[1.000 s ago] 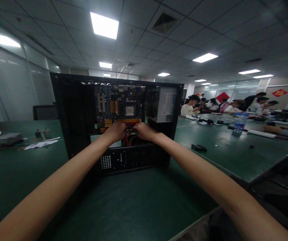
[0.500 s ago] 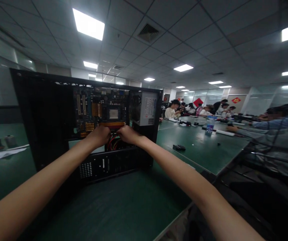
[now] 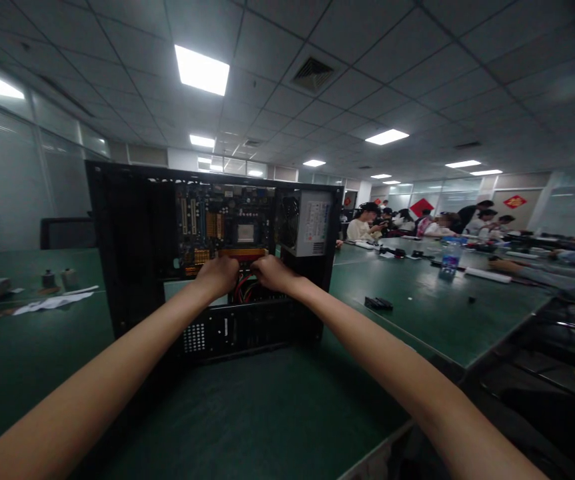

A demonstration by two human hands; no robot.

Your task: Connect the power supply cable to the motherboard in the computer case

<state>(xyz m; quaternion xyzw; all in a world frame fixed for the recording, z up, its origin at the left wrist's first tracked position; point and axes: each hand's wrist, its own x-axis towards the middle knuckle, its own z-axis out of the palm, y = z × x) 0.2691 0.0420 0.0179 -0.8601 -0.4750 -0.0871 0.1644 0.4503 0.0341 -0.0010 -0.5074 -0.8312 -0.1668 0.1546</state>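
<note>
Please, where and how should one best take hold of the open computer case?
Probably by both ends of its top rail, one hand at each end, coming from above. The computer case stands upright on the green table, its long top edge is uncovered, and this grip avoids the motherboard and power supply exposed on the open side.

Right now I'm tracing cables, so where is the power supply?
In the head view, the power supply sits in the upper-right corner of the computer case, right of the motherboard and above the right hand.
</note>
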